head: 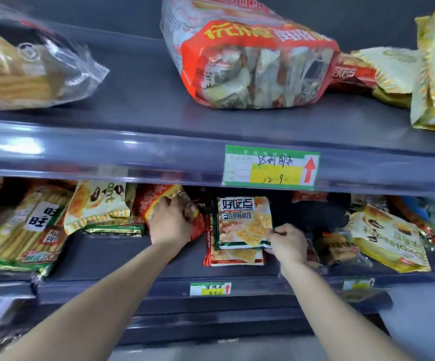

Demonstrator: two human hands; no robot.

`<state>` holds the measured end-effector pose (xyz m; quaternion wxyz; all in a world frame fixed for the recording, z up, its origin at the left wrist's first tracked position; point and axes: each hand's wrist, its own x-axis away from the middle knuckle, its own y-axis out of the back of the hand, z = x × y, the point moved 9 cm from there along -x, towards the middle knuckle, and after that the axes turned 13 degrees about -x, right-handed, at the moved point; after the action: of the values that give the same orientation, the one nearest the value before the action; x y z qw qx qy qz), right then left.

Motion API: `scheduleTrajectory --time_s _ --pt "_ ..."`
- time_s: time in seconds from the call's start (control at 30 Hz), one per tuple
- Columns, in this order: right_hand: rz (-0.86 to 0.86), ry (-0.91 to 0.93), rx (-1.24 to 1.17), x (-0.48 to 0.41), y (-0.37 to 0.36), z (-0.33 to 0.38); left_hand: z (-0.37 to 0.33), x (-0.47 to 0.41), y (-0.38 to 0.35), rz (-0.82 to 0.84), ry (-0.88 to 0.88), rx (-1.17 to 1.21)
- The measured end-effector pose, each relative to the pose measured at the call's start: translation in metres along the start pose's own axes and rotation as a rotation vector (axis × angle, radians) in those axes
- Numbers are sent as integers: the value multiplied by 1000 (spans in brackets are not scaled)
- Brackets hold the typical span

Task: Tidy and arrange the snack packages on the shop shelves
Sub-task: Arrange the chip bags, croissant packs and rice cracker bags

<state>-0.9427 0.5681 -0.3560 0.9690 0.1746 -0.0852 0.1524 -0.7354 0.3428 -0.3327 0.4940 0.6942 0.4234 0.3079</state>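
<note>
On the lower shelf (107, 256), a cracker packet (245, 222), likely light and brittle, is being pinched at its corner by the right hand (288, 243); a red packet (151, 201) is being gripped by the left hand (171, 221).

Bright, even light from above. Glare streaks on shelf lip (29, 148) up-left of fingers (170, 204); sheen on clear bag (42, 69) above. Dark recess behind fingers. Edges motion-blurred, shelf lines bowed by wide lens.
</note>
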Motion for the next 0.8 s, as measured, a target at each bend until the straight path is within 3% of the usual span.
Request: scheduleTrajectory --time_s 0.07,0.13,0.27,0.4,0.5,0.63,0.8 --pt "39 -5 -11 -5 -5 -7 26 8 -7 19 231 -22" --pt "78 -10 3 -7 -9 -13 44 22 -21 68 431 116" --pt "152 27 84 -12 -12 -17 48 31 -33 38 583 407" --pt "207 57 118 -14 -13 -19 69 38 -49 51 863 746" --pt "224 68 135 -14 -14 -21 68 33 -63 73 835 939" --pt "224 100 180 -17 -14 -21 57 30 -65 106 790 943" --pt "238 143 222 -20 -17 -12 41 32 -33 -65 680 886"
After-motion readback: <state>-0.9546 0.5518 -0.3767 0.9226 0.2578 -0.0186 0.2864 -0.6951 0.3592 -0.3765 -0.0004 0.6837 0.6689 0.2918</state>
